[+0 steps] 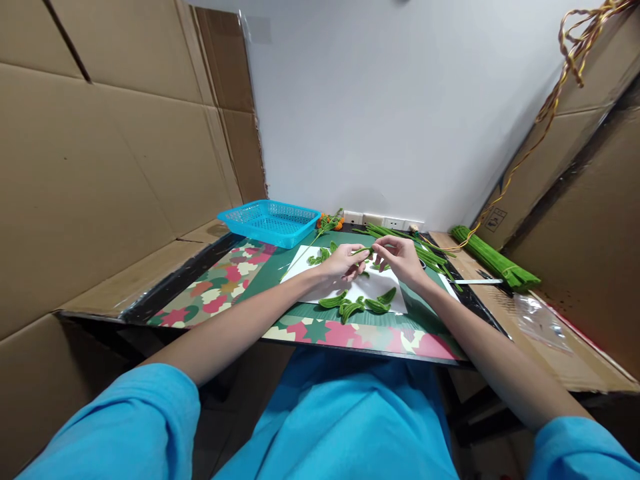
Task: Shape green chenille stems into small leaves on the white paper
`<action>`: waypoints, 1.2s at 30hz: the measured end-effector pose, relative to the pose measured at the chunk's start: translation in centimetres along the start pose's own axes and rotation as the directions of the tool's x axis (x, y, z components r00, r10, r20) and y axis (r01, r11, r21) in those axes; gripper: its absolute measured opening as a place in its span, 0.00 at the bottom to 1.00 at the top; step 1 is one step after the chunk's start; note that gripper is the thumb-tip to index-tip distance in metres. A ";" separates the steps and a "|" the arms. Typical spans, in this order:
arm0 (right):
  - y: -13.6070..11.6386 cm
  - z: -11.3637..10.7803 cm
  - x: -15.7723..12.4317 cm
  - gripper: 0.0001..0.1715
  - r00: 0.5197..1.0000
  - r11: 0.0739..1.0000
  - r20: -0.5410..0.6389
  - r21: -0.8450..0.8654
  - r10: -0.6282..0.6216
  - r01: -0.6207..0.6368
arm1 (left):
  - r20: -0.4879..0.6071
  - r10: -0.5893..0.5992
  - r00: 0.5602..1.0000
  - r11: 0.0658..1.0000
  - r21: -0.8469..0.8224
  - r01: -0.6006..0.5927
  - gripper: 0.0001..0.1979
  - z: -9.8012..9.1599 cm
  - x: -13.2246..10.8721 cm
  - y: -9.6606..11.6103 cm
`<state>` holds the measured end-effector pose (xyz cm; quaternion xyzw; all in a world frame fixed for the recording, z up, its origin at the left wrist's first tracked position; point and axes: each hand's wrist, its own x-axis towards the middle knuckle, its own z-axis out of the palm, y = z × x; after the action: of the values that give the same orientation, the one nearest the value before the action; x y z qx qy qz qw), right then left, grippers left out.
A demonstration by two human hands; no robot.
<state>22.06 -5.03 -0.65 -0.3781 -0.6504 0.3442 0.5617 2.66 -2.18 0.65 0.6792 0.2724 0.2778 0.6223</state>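
Observation:
My left hand (346,262) and my right hand (397,257) meet above a white sheet of paper (367,293). Pinched between their fingertips is a short green pipe cleaner (362,251), mostly covered by the fingers. Curled green pipe-cleaner leaves (352,309) lie on the front part of the sheet. More of these leaves (320,256) rest at its back left, beside my left hand. Just behind and right of my right hand, loose green pipe-cleaner stems (430,256) lie spread out.
A blue plastic basket (305,237) stands at the back left, with an orange flower (331,221) beside it. On the right lie a thick green pipe-cleaner bundle (495,259) and a clear plastic bag (543,320). Cardboard walls (125,133) flank the table; a twisted wire (530,150) hangs at right.

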 end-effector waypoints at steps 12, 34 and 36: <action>-0.2 -0.4 -0.2 0.22 0.995 0.967 0.037 -0.237 -0.087 0.094 | -0.046 0.010 0.999 0.995 -0.095 -0.015 0.24 -0.1 0.2 -0.2; 0.4 -0.8 -0.5 0.15 0.944 0.654 0.145 -0.690 -0.295 0.310 | -0.043 -0.061 0.997 0.997 -0.051 0.059 0.23 0.0 -0.2 0.2; 0.4 -0.7 -0.5 0.16 0.949 0.679 0.135 -0.670 -0.286 0.300 | -0.079 -0.046 0.996 0.998 -0.051 0.042 0.22 -0.1 0.0 0.0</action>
<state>22.79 -5.28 -1.14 -0.4454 -0.7880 -0.0098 0.4249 2.54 -2.11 0.64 0.6457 0.3050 0.2976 0.6337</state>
